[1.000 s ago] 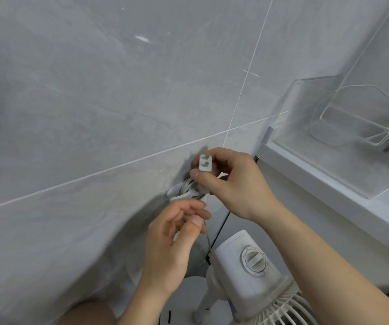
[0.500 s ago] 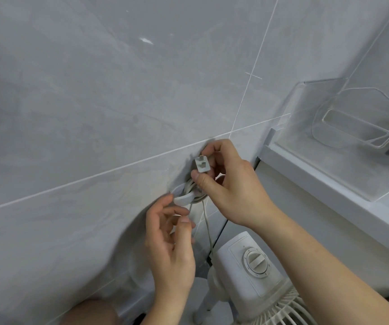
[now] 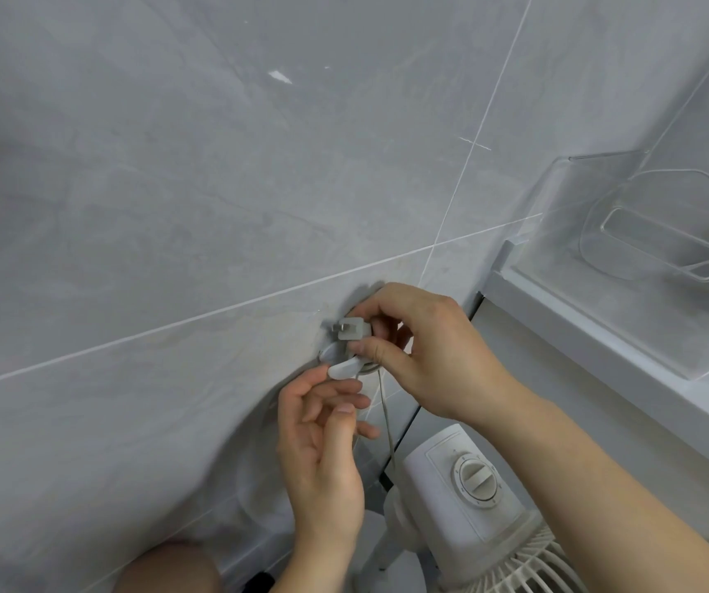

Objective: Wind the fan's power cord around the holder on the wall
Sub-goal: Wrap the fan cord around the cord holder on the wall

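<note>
A small white holder sticks out from the grey tiled wall, with turns of the white power cord wrapped behind it. My right hand pinches the grey plug just above the holder, its prongs pointing left. My left hand sits below, its fingertips touching the holder's front flap. One strand of cord hangs down from the holder toward the white fan at the bottom right. Whether my left fingers also grip the cord is hidden.
The fan's control housing carries a round dial, with the grille below it. A white ledge runs at the right, bearing a clear plastic holder. My knee shows at the bottom edge.
My right hand has turned the plug from upright to lying sideways, prongs left, close above the holder. My left hand rose from below to touch the holder's flap.
</note>
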A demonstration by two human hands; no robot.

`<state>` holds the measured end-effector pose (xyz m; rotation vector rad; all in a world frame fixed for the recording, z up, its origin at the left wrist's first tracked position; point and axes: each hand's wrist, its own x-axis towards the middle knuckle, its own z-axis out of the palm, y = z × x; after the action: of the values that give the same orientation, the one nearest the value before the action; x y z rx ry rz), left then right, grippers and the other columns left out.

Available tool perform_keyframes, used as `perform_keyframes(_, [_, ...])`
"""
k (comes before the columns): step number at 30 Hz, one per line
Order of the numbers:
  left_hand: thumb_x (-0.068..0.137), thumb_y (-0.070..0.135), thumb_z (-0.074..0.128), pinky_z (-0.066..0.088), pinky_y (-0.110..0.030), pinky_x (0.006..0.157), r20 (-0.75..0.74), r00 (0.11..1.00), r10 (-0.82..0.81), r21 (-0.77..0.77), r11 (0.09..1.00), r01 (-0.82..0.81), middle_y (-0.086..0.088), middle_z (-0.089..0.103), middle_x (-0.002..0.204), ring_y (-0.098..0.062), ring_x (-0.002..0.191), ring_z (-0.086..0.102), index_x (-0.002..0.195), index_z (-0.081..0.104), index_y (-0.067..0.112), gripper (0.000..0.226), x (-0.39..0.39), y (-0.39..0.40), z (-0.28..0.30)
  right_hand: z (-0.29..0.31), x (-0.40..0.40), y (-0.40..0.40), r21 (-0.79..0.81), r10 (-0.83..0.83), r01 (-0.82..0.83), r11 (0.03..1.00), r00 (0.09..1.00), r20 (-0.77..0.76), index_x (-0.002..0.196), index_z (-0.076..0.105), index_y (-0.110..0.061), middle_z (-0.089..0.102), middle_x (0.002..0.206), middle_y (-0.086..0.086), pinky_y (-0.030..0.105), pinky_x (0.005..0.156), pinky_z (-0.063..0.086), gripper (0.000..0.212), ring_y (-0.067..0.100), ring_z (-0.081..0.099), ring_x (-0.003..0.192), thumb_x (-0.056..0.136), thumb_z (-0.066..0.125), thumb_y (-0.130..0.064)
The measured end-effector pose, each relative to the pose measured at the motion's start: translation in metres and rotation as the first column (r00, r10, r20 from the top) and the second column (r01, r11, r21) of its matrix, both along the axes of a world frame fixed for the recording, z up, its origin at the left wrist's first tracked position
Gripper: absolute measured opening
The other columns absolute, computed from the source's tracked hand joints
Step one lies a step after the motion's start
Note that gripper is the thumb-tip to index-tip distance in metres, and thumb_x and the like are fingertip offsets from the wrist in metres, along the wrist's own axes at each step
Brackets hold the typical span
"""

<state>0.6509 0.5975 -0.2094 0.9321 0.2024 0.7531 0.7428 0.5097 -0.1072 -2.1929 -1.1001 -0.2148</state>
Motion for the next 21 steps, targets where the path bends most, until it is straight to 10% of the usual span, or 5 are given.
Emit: perform_keyframes(21, [0.082,0.024,0.058,0.059,-0.033,0.063,0.015,1.0,0.022,0.199,0.98,-0.024,-0.008,0.069,0.101,-0.026,0.089,0.067,0.121,0.058,0.021,0.039,-0.005,-0.004,-0.005,-0.002,-0.015,0.004,-0.101,0.04,-0.03,0.994,0.994,0.1,0.104,0.076,-0.017,0.053,0.099,-0.004,0.028,0.075,0.048,0.017,0.008,0.05,0.084,0.102,0.062,-0.027])
